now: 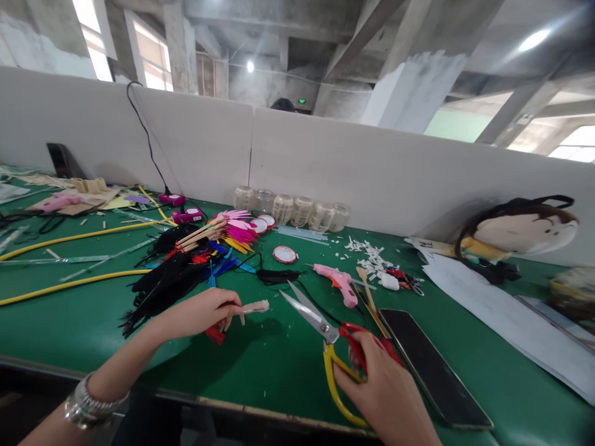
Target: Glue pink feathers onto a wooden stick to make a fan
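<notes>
The right hand [379, 384], above one green worktop [274, 375], curls round one pair of scissors [327, 331], blades apart; beyond are one pink glue gun [341, 284] and six jars [302, 212]. The left hand [207, 314] pinches one pale stick [255, 308] just left of the scissors' tips.

left hand [209, 316]: bare | left forearm [132, 354]: stacked bracelets [86, 404], silvery, shiny, some beaded | right hand [383, 384]: bare | lap: dark clothing [149, 422], detail lost in shadow
</notes>
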Demonstrator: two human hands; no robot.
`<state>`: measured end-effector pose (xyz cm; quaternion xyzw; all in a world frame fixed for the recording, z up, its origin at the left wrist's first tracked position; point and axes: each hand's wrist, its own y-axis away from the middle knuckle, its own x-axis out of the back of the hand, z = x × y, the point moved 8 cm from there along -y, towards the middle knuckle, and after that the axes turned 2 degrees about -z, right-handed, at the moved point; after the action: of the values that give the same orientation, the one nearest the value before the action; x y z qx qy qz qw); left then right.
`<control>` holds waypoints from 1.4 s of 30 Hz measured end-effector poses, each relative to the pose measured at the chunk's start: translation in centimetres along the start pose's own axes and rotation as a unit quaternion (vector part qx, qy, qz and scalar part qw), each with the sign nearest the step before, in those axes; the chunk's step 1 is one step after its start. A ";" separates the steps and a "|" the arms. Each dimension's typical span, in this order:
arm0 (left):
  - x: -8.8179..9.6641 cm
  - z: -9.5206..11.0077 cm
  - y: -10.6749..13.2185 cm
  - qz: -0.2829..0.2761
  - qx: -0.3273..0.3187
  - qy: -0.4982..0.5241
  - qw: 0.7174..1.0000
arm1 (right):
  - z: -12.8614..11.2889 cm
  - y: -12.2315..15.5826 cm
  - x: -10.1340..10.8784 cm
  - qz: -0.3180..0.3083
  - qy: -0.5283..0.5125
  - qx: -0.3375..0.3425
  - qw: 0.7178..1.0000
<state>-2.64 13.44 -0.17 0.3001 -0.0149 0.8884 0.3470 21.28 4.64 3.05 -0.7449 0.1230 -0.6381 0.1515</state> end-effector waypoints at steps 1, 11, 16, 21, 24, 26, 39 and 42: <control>-0.1 0.3 0.0 -0.009 -0.010 -0.005 1.000 | -0.1 0.2 -0.4 -0.016 -0.007 -0.003 1.000; -1.3 0.2 0.2 0.052 -0.103 -0.240 0.964 | 0.0 0.8 -2.4 -0.157 -0.076 -0.022 0.984; -1.6 -0.5 0.1 0.047 -0.166 -0.271 0.947 | -1.7 1.7 -3.5 -0.214 -0.168 -0.018 0.962; -2.3 -1.1 0.1 0.017 -0.179 -0.295 0.938 | -1.1 2.5 -3.9 -0.212 -0.196 -0.075 0.955; -2.3 -1.2 0.1 0.016 -0.182 -0.296 0.938 | 0.0 2.9 -4.1 -0.201 -0.214 -0.105 0.950; -2.3 -1.1 0.2 0.017 -0.187 -0.291 0.938 | 0.4 3.0 -4.1 -0.200 -0.222 -0.117 0.947; -2.4 -0.8 0.2 0.013 -0.186 -0.307 0.933 | 1.1 2.5 -3.1 -0.201 -0.241 -0.145 0.938; -2.4 -0.8 0.2 0.010 -0.184 -0.313 0.932 | 1.1 2.5 -3.2 -0.213 -0.235 -0.144 0.937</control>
<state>-1.80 11.98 -2.09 0.4935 -0.2885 0.7350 0.3647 21.91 3.66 -0.97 -0.8963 0.0129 -0.4373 -0.0725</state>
